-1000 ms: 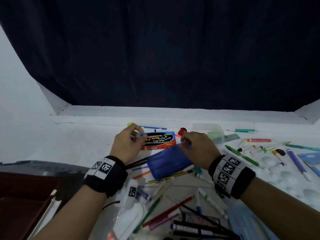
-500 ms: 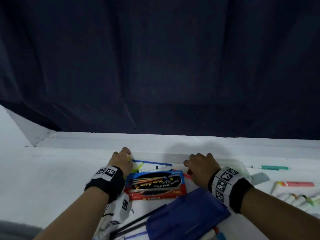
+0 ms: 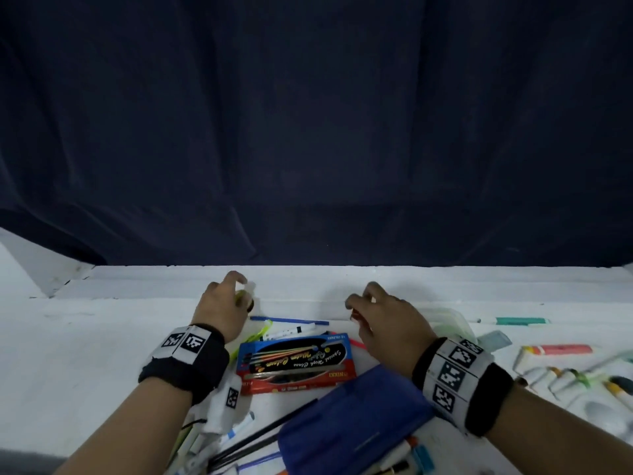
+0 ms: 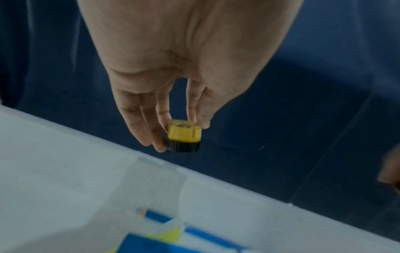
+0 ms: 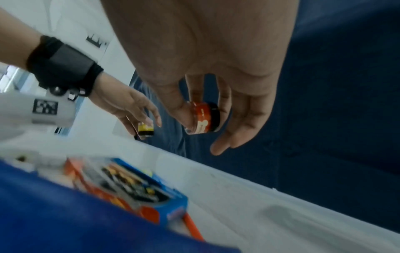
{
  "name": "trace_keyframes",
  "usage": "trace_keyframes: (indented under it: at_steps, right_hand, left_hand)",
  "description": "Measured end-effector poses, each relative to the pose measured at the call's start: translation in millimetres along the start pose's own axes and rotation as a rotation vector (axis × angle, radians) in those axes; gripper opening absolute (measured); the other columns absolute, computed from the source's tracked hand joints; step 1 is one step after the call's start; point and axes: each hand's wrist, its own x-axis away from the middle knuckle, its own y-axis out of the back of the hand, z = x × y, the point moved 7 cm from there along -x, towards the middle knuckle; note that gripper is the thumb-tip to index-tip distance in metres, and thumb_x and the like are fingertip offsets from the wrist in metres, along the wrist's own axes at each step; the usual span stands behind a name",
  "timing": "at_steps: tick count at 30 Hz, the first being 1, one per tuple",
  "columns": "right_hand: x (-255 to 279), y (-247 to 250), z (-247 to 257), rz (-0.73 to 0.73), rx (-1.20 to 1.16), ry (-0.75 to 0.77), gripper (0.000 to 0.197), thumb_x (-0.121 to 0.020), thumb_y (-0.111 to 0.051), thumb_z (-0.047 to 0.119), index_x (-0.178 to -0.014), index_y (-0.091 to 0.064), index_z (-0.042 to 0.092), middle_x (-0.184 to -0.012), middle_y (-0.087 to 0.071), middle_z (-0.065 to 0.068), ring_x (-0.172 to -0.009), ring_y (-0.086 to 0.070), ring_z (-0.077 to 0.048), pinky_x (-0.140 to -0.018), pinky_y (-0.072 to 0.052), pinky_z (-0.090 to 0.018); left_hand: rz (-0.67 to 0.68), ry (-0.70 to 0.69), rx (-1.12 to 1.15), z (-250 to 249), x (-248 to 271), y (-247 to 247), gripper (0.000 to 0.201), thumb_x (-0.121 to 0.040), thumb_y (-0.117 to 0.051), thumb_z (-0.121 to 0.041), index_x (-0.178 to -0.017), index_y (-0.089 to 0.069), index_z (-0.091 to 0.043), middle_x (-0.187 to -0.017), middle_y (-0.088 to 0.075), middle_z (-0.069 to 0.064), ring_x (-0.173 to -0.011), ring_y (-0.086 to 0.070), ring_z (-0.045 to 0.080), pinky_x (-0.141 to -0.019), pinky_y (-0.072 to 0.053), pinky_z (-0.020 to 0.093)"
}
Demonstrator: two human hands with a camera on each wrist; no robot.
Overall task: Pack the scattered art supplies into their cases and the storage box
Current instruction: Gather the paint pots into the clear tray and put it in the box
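Our two hands each lift a small paint pot above the far side of the white table.

Largest first: our dark blue curtain (image 3: 308, 132) fills the back, and below it our white table (image 3: 85, 337) carries the scatter. Nearest us lies the blue pencil case (image 3: 349, 426), and just beyond it, between our wrists, the red and blue water colour box (image 3: 294, 363) lies flat, with a blue pencil (image 3: 291, 320) beyond it. To the right lie paint tubes (image 3: 555, 378) and a green marker (image 3: 520, 321). Our left hand (image 3: 222, 306) pinches the yellow paint pot (image 4: 184, 135) narrowly between thumb and fingertips, black cap down, clear of the table. Our right hand (image 3: 387, 320) holds the orange paint pot (image 5: 202, 118) on its side between thumb and curled fingers, also off the surface.
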Motion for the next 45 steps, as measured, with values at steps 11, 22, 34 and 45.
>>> trace_keyframes:
  at_steps: [11, 22, 34, 45]
  right_hand:
    - [122.7, 69.1, 58.3, -0.251, -0.585, -0.07, 0.028, -0.079, -0.066, 0.008, -0.1, -0.066, 0.027, -0.098, -0.062, 0.002, -0.088, -0.058, -0.012, -0.078, -0.048, -0.021]
    - [234.8, 20.6, 140.2, 0.116, -0.749, -0.004, 0.018, -0.096, -0.06, 0.02, -0.113, -0.066, 0.02, -0.11, -0.063, 0.009, -0.096, -0.06, -0.006, -0.088, -0.049, -0.025]
    - [267.7, -19.7, 195.0, 0.334, -0.239, 0.23, 0.028, -0.084, -0.062, 0.028, -0.112, -0.062, 0.025, -0.108, -0.057, 0.004, -0.099, -0.055, -0.016, -0.075, -0.041, -0.029]
    - [277.7, -27.1, 183.7, 0.344, -0.218, 0.073, 0.035, -0.087, -0.057, 0.05, -0.117, -0.061, 0.031, -0.107, -0.053, 0.005, -0.098, -0.054, -0.014, -0.082, -0.049, -0.038]
  left_hand:
    - [0.081, -0.14, 0.802, -79.5, 176.3, 69.0, 0.015, -0.095, -0.062, -0.021, -0.102, -0.062, -0.008, -0.099, -0.067, 0.015, -0.072, -0.074, 0.022, -0.076, -0.06, 0.029]
    - [0.327, -0.077, 1.1, -23.8, 322.3, 59.0, 0.039, -0.075, -0.077, -0.011, -0.114, -0.069, -0.01, -0.108, -0.068, 0.024, -0.108, -0.066, 0.038, -0.097, -0.051, 0.045]
    - [0.336, -0.324, 0.323, 20.4, 385.3, 15.9, 0.03, -0.075, -0.084, -0.028, -0.098, -0.069, -0.039, -0.099, -0.07, -0.025, -0.098, -0.064, -0.002, -0.082, -0.045, 0.013]
    - [0.248, -0.505, 0.272, 21.5, 385.8, -2.3, 0.037, -0.069, -0.086, -0.038, -0.101, -0.067, -0.04, -0.096, -0.066, -0.026, -0.092, -0.058, -0.006, -0.078, -0.041, 0.007]
